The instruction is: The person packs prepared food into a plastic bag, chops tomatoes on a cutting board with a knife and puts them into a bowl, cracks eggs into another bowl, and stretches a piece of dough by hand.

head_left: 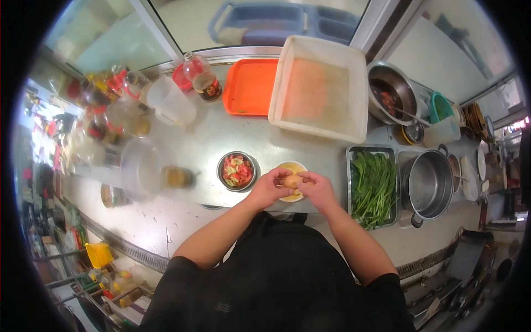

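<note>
Both of my hands hold a brown egg [292, 181] above a white bowl [299, 164] near the front edge of the metal counter. My left hand [271, 185] grips the egg from the left, and my right hand [314, 188] grips it from the right, fingertips closed round the shell. Yellow liquid shows in the bowl beneath; the hands cover much of it. To the left of my left hand stands a metal bowl [253, 178] of cut red and pale green pieces, which look like tomato.
Leafy greens [373, 188] lie in a metal tray on the right, beside a steel pot [427, 185]. Behind are a white plastic tub [318, 130], an orange tray [249, 88] and a steel basin [412, 94]. Clear containers [141, 169] and a bottle [206, 83] stand to the left.
</note>
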`<control>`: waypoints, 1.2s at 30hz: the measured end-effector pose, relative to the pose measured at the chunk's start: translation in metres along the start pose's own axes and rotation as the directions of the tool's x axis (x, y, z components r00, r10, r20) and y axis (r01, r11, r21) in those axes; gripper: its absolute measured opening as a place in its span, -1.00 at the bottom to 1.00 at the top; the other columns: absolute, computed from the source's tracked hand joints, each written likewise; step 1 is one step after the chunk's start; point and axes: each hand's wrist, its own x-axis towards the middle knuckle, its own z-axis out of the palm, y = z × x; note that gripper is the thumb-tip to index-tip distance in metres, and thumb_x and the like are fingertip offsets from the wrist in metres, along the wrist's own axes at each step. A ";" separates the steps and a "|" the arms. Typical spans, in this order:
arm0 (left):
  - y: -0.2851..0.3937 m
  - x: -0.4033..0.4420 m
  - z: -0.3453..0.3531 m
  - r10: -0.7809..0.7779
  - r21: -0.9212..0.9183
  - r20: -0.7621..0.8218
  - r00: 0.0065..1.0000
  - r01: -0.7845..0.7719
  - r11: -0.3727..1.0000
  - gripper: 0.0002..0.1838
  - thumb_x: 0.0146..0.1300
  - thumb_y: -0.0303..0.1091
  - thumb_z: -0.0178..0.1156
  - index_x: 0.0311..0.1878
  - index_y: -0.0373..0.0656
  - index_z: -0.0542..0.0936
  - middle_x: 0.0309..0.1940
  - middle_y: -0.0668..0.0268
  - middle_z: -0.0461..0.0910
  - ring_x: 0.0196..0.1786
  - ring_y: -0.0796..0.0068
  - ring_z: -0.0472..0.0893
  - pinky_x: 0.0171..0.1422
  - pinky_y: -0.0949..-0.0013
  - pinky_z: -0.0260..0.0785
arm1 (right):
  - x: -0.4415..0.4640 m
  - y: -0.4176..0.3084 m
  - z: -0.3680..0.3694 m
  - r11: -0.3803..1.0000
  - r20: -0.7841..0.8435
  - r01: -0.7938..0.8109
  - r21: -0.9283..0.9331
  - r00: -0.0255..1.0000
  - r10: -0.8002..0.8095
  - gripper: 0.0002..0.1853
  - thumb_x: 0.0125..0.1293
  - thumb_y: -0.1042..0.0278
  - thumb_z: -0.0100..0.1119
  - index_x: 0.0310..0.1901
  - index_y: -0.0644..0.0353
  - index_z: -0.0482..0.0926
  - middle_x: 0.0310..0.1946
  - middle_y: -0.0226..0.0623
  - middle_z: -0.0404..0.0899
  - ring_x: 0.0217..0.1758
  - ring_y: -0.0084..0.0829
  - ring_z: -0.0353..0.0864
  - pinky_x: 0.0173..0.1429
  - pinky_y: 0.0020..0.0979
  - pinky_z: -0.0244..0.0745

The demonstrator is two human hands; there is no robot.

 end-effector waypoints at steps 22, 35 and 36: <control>-0.006 0.015 0.004 0.115 0.453 -0.201 0.973 -0.012 0.891 -0.60 0.03 -0.44 0.32 0.00 -0.24 0.55 -0.16 0.19 0.66 -0.13 0.41 0.67 -0.01 0.40 0.51 | 0.012 0.010 0.001 0.712 0.011 0.269 -0.648 0.939 -0.345 -0.58 -0.04 0.22 0.35 -0.10 0.19 0.66 -0.22 -0.10 0.67 -0.19 -0.15 0.67 -0.06 -0.33 0.56; 0.030 0.012 -0.008 0.551 0.748 0.229 0.803 -0.508 0.428 -0.63 -0.07 -0.62 0.20 -0.11 -0.14 0.57 -0.05 0.21 0.60 0.10 0.13 0.52 0.16 0.19 0.43 | 0.005 -0.016 -0.008 0.366 0.213 0.522 -0.770 0.752 -0.624 -0.73 -0.06 0.38 0.23 -0.22 0.08 0.60 -0.31 -0.29 0.62 -0.20 -0.16 0.59 -0.10 -0.22 0.53; 0.032 0.010 -0.007 0.578 0.752 0.246 0.778 -0.530 0.392 -0.64 -0.09 -0.64 0.18 -0.15 -0.14 0.57 -0.04 0.22 0.60 0.10 0.15 0.53 0.16 0.19 0.43 | 0.004 -0.018 -0.007 0.365 0.213 0.522 -0.771 0.751 -0.625 -0.73 -0.06 0.38 0.23 -0.22 0.08 0.60 -0.31 -0.29 0.62 -0.20 -0.16 0.59 -0.10 -0.22 0.53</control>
